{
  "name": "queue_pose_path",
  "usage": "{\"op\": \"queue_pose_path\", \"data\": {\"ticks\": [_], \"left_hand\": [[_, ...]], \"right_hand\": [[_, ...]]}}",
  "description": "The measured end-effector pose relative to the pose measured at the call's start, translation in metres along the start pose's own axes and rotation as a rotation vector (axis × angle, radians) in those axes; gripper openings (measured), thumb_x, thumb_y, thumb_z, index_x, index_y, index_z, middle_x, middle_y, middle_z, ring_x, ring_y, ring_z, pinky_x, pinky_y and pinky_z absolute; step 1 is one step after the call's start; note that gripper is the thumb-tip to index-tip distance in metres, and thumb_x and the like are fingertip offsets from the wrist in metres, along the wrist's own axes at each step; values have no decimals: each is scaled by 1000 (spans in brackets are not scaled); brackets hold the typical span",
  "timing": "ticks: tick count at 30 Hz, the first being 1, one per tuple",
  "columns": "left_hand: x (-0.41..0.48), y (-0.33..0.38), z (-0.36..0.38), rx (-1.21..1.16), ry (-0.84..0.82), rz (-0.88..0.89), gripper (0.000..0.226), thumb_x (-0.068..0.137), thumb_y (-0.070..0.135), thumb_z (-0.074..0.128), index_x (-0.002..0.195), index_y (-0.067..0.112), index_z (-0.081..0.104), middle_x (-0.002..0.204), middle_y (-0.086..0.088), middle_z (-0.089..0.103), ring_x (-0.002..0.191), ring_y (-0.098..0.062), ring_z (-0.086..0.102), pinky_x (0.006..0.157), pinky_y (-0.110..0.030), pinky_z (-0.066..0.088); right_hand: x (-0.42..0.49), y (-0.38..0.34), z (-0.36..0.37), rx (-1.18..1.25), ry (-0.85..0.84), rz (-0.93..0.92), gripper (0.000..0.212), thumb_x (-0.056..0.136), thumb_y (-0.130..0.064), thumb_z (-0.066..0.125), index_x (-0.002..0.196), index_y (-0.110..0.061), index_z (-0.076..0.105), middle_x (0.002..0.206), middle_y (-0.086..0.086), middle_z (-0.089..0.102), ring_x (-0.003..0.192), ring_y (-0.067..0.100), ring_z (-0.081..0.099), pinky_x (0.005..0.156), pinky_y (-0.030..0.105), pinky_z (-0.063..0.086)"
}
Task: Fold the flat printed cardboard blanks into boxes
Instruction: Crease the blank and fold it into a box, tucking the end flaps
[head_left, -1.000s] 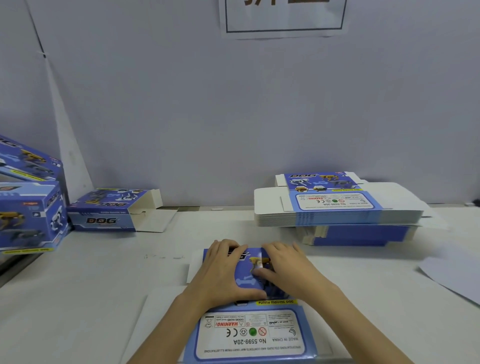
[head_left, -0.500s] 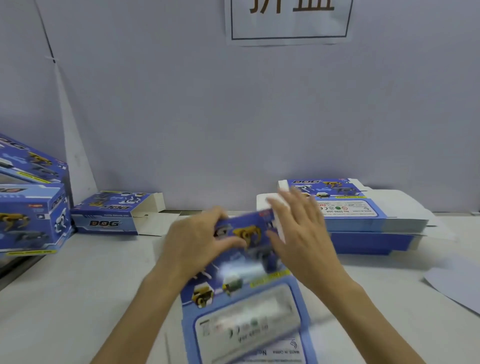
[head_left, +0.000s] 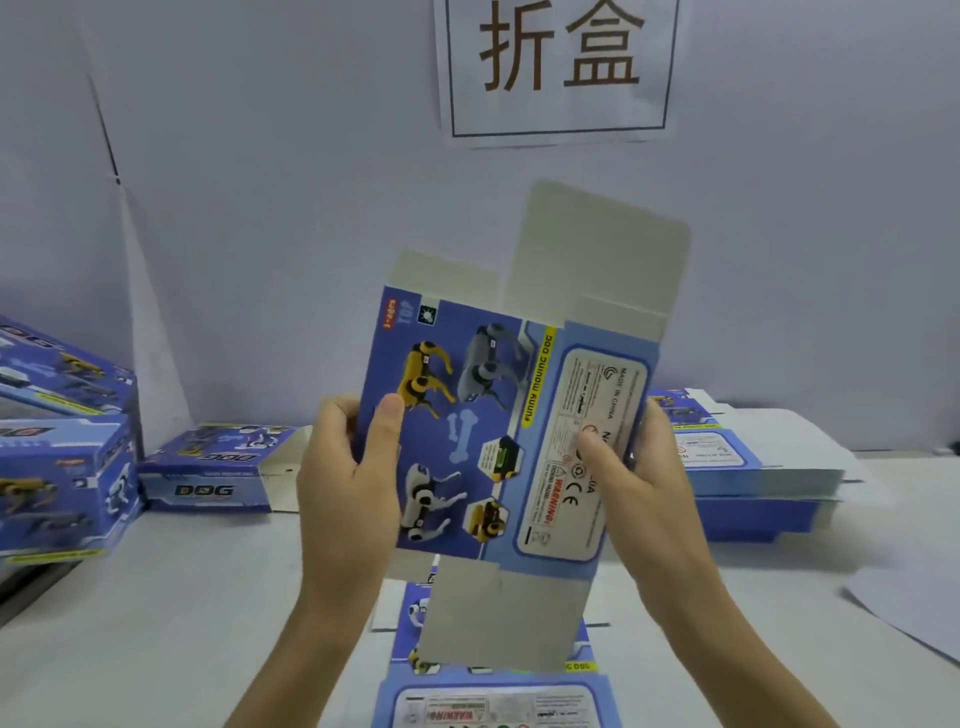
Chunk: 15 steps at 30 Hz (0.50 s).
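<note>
step: opening one blank (head_left: 483, 426) from flat | blank held upright at centre, plain flaps at 12 and 6 o'clock | left hand (head_left: 348, 467) pinches its 9 o'clock edge, right hand (head_left: 639, 478) grips its 3 o'clock edge | next, likely: squeeze edges inward to square it, then tuck flaps

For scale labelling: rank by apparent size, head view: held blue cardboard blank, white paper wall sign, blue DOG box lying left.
Blue cardboard blank (nearest camera, so inflated)
White paper wall sign (top cropped)
Blue DOG box
</note>
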<state>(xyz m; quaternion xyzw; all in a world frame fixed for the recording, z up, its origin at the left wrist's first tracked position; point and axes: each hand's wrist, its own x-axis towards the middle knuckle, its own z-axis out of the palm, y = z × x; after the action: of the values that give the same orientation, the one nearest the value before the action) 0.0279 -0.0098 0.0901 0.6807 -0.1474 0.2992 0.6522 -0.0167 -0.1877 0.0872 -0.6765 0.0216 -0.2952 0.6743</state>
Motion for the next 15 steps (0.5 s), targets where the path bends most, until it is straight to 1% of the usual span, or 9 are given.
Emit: {"op": "queue_pose_path", "data": {"ticks": [2, 4, 7, 8, 9, 11, 12, 13, 15], "left_hand": [[-3, 0, 3, 30, -66, 4, 10, 95, 36, 48, 90, 28, 52, 84, 3, 68, 77, -13, 68, 59, -26, 57], [-4, 2, 5, 9, -135, 3, 11, 96, 35, 48, 94, 27, 54, 86, 2, 69, 81, -16, 68, 66, -33, 58], [-5, 1, 6, -45, -169, -41, 31, 89, 46, 46, 93, 16, 53, 84, -9, 68, 80, -28, 68, 68, -48, 57], [-4, -1, 7, -65, -163, -75, 35, 90, 46, 46, 92, 11, 52, 83, -14, 66, 80, -31, 67, 67, -49, 55], [-4, -3, 7, -84, -157, -113, 36, 92, 44, 46, 90, 8, 50, 82, -19, 63, 79, -33, 66, 64, -46, 54], [-5, -8, 10, -101, -159, -169, 37, 94, 40, 47, 86, 5, 48, 81, -22, 59, 76, -35, 63, 56, -35, 50], [-7, -10, 11, -100, -167, -169, 36, 95, 39, 47, 85, 5, 49, 80, -22, 59, 76, -38, 61, 56, -32, 48], [-8, -11, 13, -100, -177, -156, 34, 95, 39, 48, 84, 7, 51, 78, -19, 61, 75, -38, 60, 58, -32, 49], [-14, -14, 17, -116, -209, -128, 26, 91, 44, 47, 86, 21, 58, 81, -5, 70, 79, -27, 67, 67, -35, 55]], "right_hand": [[3, -3, -7, 80, -42, 57, 23, 95, -15, 54, 115, -27, 54, 103, -10, 69, 82, 3, 69, 52, 18, 53], [6, -3, -11, 116, -71, 82, 25, 94, -14, 56, 115, -27, 55, 103, -8, 71, 82, 7, 71, 54, 22, 55], [8, -1, -11, 135, -91, 103, 31, 90, -14, 60, 117, -27, 55, 105, -7, 71, 86, 12, 71, 60, 29, 55], [8, 0, -11, 135, -100, 110, 33, 87, -16, 64, 117, -28, 55, 105, -6, 71, 87, 14, 71, 61, 30, 55], [9, 1, -12, 131, -112, 112, 39, 81, -20, 69, 117, -29, 55, 104, -6, 72, 87, 14, 71, 62, 30, 55], [10, 1, -13, 118, -120, 117, 51, 68, -30, 67, 117, -30, 54, 104, -6, 72, 89, 15, 71, 65, 33, 56], [10, 0, -13, 110, -120, 112, 54, 65, -34, 66, 118, -31, 54, 105, -6, 71, 91, 16, 71, 69, 36, 57], [10, 0, -14, 103, -122, 101, 56, 64, -38, 67, 118, -32, 54, 106, -7, 71, 93, 16, 70, 74, 39, 57], [9, 0, -13, 92, -154, 74, 60, 63, -45, 70, 119, -33, 53, 107, -8, 70, 97, 17, 70, 83, 44, 57]]}}
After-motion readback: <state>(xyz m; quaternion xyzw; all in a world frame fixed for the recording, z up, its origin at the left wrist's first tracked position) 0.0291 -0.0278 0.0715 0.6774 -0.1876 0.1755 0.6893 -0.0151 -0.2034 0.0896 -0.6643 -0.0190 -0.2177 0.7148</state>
